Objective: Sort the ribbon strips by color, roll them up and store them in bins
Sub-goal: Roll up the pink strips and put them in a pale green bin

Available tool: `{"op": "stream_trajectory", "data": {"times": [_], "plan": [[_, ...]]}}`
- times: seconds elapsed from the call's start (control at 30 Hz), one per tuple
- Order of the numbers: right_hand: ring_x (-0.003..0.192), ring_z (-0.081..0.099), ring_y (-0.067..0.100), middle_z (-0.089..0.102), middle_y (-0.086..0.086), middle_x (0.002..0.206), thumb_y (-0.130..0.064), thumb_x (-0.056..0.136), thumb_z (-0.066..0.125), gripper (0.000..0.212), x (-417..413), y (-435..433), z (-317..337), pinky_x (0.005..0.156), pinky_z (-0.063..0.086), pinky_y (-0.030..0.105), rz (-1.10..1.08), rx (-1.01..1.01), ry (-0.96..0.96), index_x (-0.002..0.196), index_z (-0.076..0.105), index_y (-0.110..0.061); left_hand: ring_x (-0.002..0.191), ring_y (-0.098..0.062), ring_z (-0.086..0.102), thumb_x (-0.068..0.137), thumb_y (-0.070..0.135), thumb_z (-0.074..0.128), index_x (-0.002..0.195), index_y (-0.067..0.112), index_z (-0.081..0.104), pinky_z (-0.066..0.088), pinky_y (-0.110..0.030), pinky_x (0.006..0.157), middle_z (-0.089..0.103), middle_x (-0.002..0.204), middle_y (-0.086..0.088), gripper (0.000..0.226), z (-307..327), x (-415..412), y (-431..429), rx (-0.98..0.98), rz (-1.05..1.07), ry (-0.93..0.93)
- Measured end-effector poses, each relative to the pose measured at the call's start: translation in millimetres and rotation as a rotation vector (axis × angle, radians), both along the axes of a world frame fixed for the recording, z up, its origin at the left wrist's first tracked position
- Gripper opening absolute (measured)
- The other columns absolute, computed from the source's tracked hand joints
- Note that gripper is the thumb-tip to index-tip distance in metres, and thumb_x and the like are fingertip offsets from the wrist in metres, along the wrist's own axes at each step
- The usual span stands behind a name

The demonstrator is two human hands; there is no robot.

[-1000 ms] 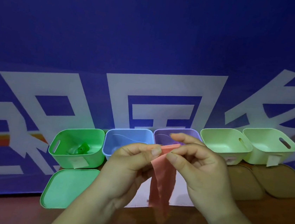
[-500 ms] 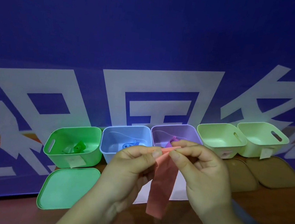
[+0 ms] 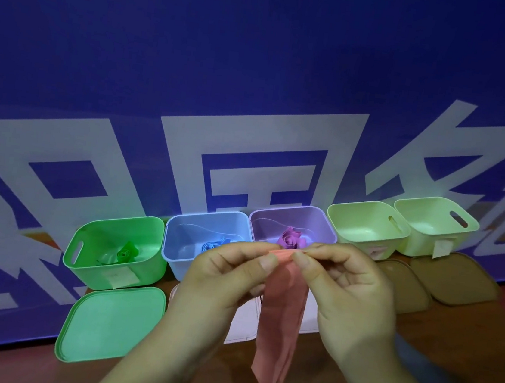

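Observation:
A pink ribbon strip (image 3: 280, 326) hangs down between my hands, its top end pinched by both. My left hand (image 3: 221, 285) pinches it from the left with thumb and fingers, my right hand (image 3: 349, 293) from the right. Behind stands a row of bins: a green bin (image 3: 145, 261) with a rolled green ribbon (image 3: 124, 254), a blue bin (image 3: 175, 245) with a rolled blue ribbon (image 3: 212, 246), a purple bin (image 3: 320, 224) with a rolled purple ribbon (image 3: 290, 238), and two pale green bins (image 3: 366, 226) (image 3: 430, 224) with nothing visible inside.
A green lid (image 3: 110, 323) lies flat in front of the green bin. Two brown lids (image 3: 458, 281) (image 3: 404, 287) lie in front of the pale green bins. A white lid (image 3: 242, 325) shows behind my hands. A blue banner wall (image 3: 259, 66) stands behind the bins.
The strip's hanging tail has become shorter and its top end is rolled tighter between my fingertips. The view has shifted slightly, showing more inside the blue and purple bins.

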State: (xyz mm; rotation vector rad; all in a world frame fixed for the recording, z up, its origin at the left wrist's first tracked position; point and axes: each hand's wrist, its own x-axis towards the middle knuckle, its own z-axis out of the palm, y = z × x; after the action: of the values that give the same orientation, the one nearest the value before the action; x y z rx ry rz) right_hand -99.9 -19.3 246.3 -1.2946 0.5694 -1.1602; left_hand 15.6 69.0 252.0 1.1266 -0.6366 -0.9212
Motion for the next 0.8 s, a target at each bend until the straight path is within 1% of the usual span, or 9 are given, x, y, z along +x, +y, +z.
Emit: {"op": "stream_trajectory", "data": {"times": [0.07, 0.17, 0.27, 0.33, 0.47, 0.53, 0.6, 0.7, 0.8], "plan": [[0.069, 0.071, 0.011, 0.074, 0.001, 0.073, -0.006, 0.071, 0.075, 0.018, -4.0, -1.7, 0.7, 0.066, 0.055, 0.017, 0.014, 0.016, 0.015, 0.07, 0.073, -0.024, 0.088, -0.022, 0.073, 0.079, 0.007, 0.076, 0.095, 0.011, 0.078, 0.057, -0.031, 0.082, 0.077, 0.092, -0.011, 0.017, 0.3, -3.3, -2.1, -0.007, 0.058, -0.112], [0.069, 0.07, 0.01, 0.074, 0.001, 0.074, 0.006, 0.076, 0.075, 0.023, -13.0, -7.9, 3.2, 0.065, 0.054, 0.016, 0.045, -0.01, 0.089, 0.074, 0.071, -0.017, 0.076, -0.016, 0.07, 0.081, -0.006, 0.069, 0.093, 0.013, 0.074, 0.057, -0.024, 0.075, 0.075, 0.08, -0.006, 0.023, -0.7, -9.0, -7.2, -0.008, 0.153, -0.194], [0.068, 0.067, 0.009, 0.074, -0.002, 0.075, 0.004, 0.077, 0.076, 0.022, -24.6, -20.5, 9.6, 0.066, 0.053, 0.017, 0.115, -0.071, 0.206, 0.077, 0.074, -0.018, 0.07, -0.016, 0.065, 0.081, -0.007, 0.069, 0.097, 0.014, 0.071, 0.055, -0.022, 0.069, 0.068, 0.071, -0.009, 0.027, 0.5, -13.4, -14.2, -0.031, 0.181, -0.228], [0.067, 0.066, 0.01, 0.073, -0.002, 0.076, 0.004, 0.078, 0.077, 0.029, -31.1, -30.3, 14.8, 0.067, 0.054, 0.02, 0.17, -0.127, 0.294, 0.081, 0.074, -0.025, 0.068, -0.015, 0.065, 0.081, -0.008, 0.069, 0.099, 0.013, 0.069, 0.054, -0.021, 0.066, 0.067, 0.07, -0.009, 0.028, 2.1, -15.5, -19.0, -0.039, 0.191, -0.254], [0.069, 0.068, 0.016, 0.073, -0.002, 0.078, -0.001, 0.077, 0.079, 0.029, -40.1, -50.5, 28.5, 0.069, 0.059, 0.029, 0.242, -0.219, 0.395, 0.085, 0.074, -0.029, 0.067, -0.013, 0.065, 0.081, -0.004, 0.071, 0.092, 0.022, 0.069, 0.052, -0.022, 0.063, 0.069, 0.071, -0.008, 0.028, 5.7, -24.7, -32.6, -0.037, 0.243, -0.344], [0.071, 0.07, 0.021, 0.073, -0.001, 0.077, -0.001, 0.079, 0.077, 0.025, -42.2, -60.4, 35.8, 0.072, 0.061, 0.037, 0.257, -0.241, 0.403, 0.082, 0.074, -0.025, 0.07, -0.014, 0.066, 0.082, -0.001, 0.073, 0.089, 0.025, 0.069, 0.051, -0.022, 0.065, 0.071, 0.076, -0.01, 0.028, 7.9, -28.7, -39.4, -0.039, 0.259, -0.371], [0.073, 0.071, 0.02, 0.073, -0.001, 0.077, -0.001, 0.079, 0.077, 0.02, -43.4, -71.9, 39.4, 0.073, 0.062, 0.038, 0.273, -0.243, 0.415, 0.079, 0.074, -0.021, 0.075, -0.015, 0.067, 0.08, 0.006, 0.076, 0.091, 0.027, 0.069, 0.052, -0.023, 0.069, 0.072, 0.08, -0.008, 0.025, 10.0, -32.0, -44.5, -0.06, 0.254, -0.408], [0.07, 0.07, 0.019, 0.073, 0.005, 0.076, -0.001, 0.079, 0.077, 0.016, -45.9, -87.1, 44.6, 0.068, 0.059, 0.031, 0.335, -0.169, 0.417, 0.078, 0.074, -0.017, 0.082, -0.014, 0.069, 0.081, 0.011, 0.075, 0.092, 0.031, 0.072, 0.054, -0.025, 0.076, 0.073, 0.086, 0.002, 0.023, 14.1, -37.0, -49.2, -0.068, 0.247, -0.526], [0.058, 0.064, 0.015, 0.069, 0.006, 0.064, 0.003, 0.079, 0.075, 0.012, -47.4, -98.4, 48.5, 0.059, 0.054, 0.024, 0.41, -0.029, 0.382, 0.08, 0.073, -0.009, 0.089, -0.016, 0.071, 0.083, 0.003, 0.073, 0.087, 0.035, 0.076, 0.056, -0.029, 0.082, 0.075, 0.088, 0.008, 0.033, 15.9, -39.4, -53.5, 0.015, 0.252, -0.681]]}}
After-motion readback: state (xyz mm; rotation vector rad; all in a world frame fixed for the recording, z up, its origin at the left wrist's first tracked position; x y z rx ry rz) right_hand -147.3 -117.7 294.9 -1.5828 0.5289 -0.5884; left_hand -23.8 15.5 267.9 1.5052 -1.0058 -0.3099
